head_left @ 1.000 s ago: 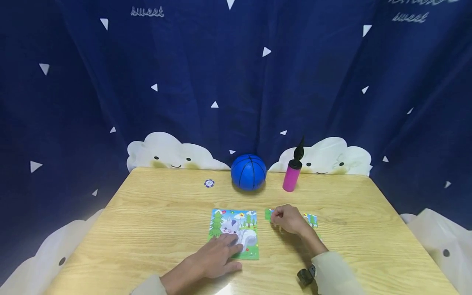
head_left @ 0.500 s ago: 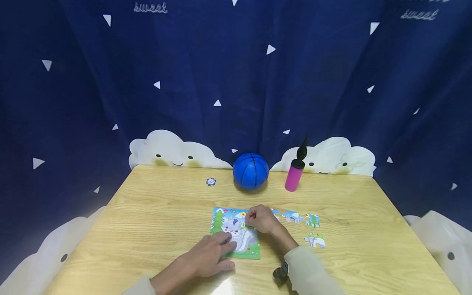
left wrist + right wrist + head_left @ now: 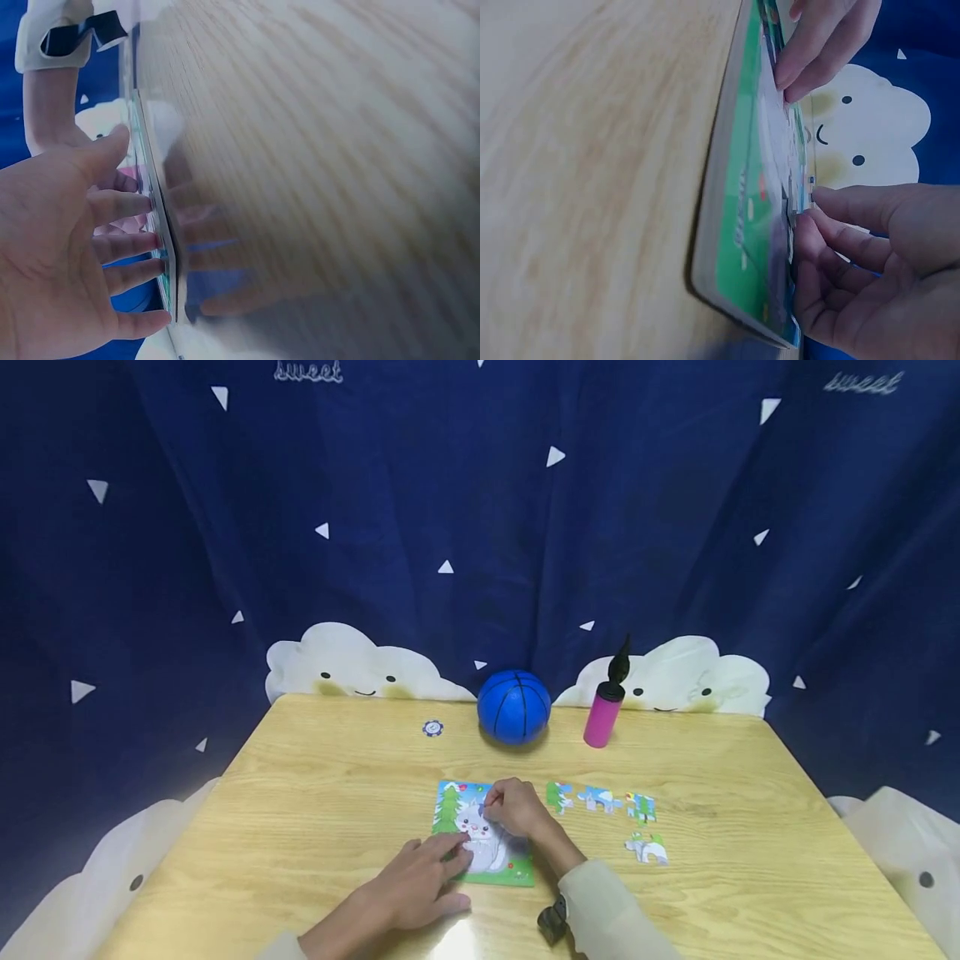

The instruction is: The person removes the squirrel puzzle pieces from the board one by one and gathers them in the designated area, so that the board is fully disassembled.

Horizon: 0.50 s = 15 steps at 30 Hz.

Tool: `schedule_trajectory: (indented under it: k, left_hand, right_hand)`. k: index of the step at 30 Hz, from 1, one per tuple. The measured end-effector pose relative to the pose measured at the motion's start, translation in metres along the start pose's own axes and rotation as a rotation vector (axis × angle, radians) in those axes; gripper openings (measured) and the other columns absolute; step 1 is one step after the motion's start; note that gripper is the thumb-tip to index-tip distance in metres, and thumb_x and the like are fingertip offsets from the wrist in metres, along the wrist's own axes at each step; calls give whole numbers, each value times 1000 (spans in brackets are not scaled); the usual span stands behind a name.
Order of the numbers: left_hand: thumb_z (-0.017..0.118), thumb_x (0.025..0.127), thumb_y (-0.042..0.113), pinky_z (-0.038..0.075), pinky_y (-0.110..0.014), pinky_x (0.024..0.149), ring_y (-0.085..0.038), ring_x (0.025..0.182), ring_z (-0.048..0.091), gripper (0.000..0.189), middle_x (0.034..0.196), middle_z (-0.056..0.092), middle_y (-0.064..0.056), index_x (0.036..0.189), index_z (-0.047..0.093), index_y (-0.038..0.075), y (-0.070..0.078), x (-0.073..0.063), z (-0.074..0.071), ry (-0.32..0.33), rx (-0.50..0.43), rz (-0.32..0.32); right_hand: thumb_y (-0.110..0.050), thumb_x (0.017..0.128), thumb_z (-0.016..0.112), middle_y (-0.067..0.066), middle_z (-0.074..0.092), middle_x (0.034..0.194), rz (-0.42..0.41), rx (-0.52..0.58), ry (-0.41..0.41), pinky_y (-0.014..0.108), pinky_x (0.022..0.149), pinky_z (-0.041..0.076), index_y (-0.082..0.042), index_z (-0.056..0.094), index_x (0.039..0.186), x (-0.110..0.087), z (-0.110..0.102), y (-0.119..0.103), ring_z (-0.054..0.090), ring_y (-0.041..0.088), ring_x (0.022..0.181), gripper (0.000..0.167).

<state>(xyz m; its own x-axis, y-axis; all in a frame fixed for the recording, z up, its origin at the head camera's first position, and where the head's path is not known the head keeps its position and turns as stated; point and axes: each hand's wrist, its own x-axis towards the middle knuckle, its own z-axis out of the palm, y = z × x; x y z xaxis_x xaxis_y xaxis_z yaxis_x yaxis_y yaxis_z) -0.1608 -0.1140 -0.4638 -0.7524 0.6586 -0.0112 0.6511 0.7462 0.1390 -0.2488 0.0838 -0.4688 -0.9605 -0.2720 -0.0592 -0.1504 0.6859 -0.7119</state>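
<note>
A square jigsaw puzzle (image 3: 512, 874) with a pale squirrel-like animal, a fir tree and green grass lies flat on the table. My left hand (image 3: 417, 883) rests its fingertips on the puzzle's left part, fingers spread and fairly straight. Over the upper middle of the picture, my right hand (image 3: 519, 812) pinches a small puzzle piece (image 3: 805, 196) between thumb and fingers. That piece is seen nearly edge-on, right at the puzzle's surface, and most of it is hidden by the fingers. In the left wrist view, the left fingers (image 3: 127, 244) reach the puzzle's edge.
Several loose puzzle pieces (image 3: 600, 799) lie right of the puzzle. Toward the back of the wooden table (image 3: 315, 793) are a blue ball (image 3: 513, 708), a pink hand pump (image 3: 603, 718) with a black top, and a round blue-and-white chip (image 3: 432, 728). A dark blue curtain (image 3: 390, 510) hangs behind.
My right hand has moved left from the loose pieces to over the puzzle, carrying a puzzle piece. My left hand has slid slightly left, still on the puzzle. The head view has shifted a little.
</note>
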Motion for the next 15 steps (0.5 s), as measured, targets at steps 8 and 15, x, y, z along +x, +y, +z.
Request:
schedule_trajectory:
  k: [8,15]
  left_hand:
    - [50,90,55,47,-47,93,-21,131,44,63,144,46,-6,137,51,13,1,0,1,8,44,7]
    - [50,90,56,47,-48,93,-24,131,45,63,144,47,-8,136,52,13,2,0,1,18,39,8]
  right_hand:
    - [-9,83,68,-2,49,66,3,-38,-42,20,51,33,-6,66,89,3,3,0,43,11,60,7]
    - [-7,85,66,1,52,70,2,-10,-52,22,52,36,-7,64,89,2,1,0,46,13,62,5]
